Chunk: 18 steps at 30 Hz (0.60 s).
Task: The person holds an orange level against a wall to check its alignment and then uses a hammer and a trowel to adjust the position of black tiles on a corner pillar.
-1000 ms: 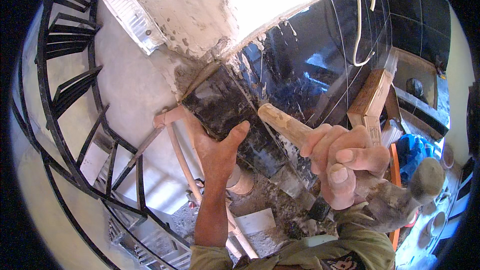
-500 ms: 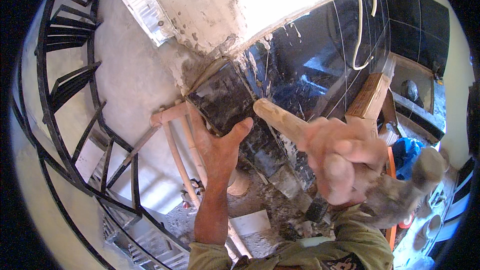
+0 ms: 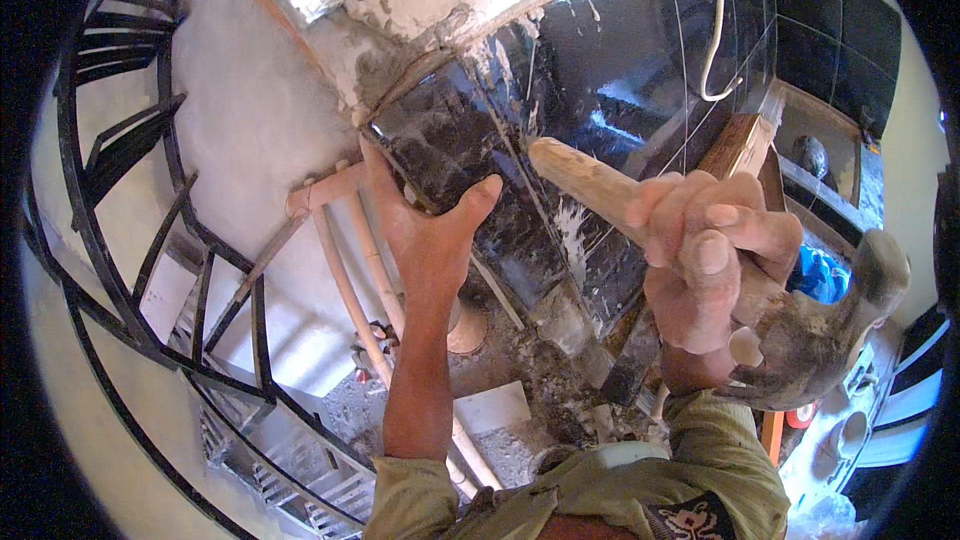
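A black glossy tile [image 3: 436, 125], smeared with grey dust, stands at the corner below the pale ledge. Around its left edge is my left hand [image 3: 425, 230], thumb on its face and fingers mostly hidden at the side. My right hand [image 3: 710, 265] is closed around a hammer with a wooden handle [image 3: 590, 177] and a dusty, rounded grey head [image 3: 825, 340]. The grip is near the head, so the handle's bare end points left at the tiles. That end appears close to the tile's right edge; whether it touches is unclear.
More black tiles [image 3: 630, 50] line the wall, with a loose white cable [image 3: 718, 60] hanging over them. Left stand a black metal stair railing [image 3: 150, 330] and a wooden frame [image 3: 335, 190]. A wooden block [image 3: 740, 145] and blue plastic [image 3: 820, 275] are at right, rubble below.
The view has shifted, so the tile and wall sit higher. My right hand, blurred before, shows sharply now, with the handle's end slightly farther from the tile. My left hand keeps its hold.
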Available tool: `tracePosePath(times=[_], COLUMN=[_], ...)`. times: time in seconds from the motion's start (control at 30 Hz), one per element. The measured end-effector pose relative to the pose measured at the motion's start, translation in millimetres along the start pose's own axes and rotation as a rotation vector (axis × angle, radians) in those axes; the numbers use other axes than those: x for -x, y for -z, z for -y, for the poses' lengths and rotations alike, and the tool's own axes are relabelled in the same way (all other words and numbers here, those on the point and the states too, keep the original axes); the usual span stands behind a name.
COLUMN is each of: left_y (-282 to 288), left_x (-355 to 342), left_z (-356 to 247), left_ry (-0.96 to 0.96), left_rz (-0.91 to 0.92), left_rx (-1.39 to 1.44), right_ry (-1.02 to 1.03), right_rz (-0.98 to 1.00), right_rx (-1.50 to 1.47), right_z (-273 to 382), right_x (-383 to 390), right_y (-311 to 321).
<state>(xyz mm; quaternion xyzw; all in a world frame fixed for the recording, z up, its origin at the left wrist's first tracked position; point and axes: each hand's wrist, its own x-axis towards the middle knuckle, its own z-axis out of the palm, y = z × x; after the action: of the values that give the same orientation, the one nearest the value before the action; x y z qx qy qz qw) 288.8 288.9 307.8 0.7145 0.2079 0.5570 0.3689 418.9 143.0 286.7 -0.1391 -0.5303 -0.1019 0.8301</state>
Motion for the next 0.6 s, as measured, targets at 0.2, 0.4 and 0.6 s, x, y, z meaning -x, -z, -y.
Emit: tracePosePath(times=[0.2, 0.4, 0.6], left_y=[-4.9, -1.3, 0.5], left_x=[16.5, 3.0, 2.6], left_z=[14.5, 16.4, 21.5], left_ry=[-0.078, -0.019, -0.107], left_rz=[-0.094, 0.000, -0.060], left_rx=[-0.003, 0.110, -0.044], right_ry=[0.007, -0.007, 0.013], right_rz=[-0.027, 0.014, 0.041], right_rx=[-0.016, -0.070, -0.090], right_z=[9.4, 4.4, 7.3], right_x=[-0.7, -8.2, -13.9], right_y=[0.7, -15.7, -21.1])
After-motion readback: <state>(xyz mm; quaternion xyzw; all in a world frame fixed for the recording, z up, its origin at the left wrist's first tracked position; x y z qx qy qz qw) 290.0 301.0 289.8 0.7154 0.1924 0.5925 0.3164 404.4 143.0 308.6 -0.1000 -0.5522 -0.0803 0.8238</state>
